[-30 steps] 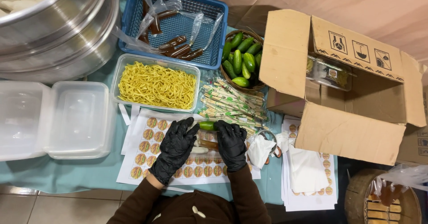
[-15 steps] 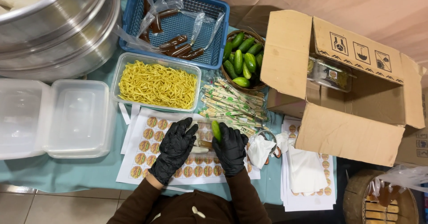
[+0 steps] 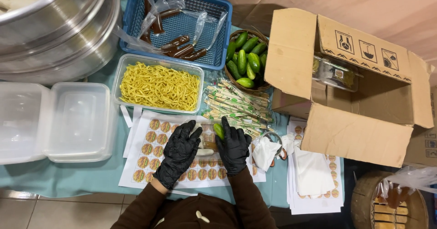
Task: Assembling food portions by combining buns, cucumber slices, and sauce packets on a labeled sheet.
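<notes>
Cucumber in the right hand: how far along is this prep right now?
Set out already: a tray of yellow noodles, a basket of green cucumbers and wrapped chopsticks. In hand: the right hand holds one small cucumber above the sticker sheet, and the left hand touches a pale item beside it. Left: the clear lidded container is open with nothing in it.

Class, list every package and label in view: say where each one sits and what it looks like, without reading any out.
Open brown cardboard box: right, black pictograms on flap.
White sheet of round orange stickers: centre, under black-gloved hands.
Sticker-edged white sheets: below the box.
Green-printed paper-wrapped chopsticks: centre pile.
Clear sauce sachets: blue basket, top.
</notes>
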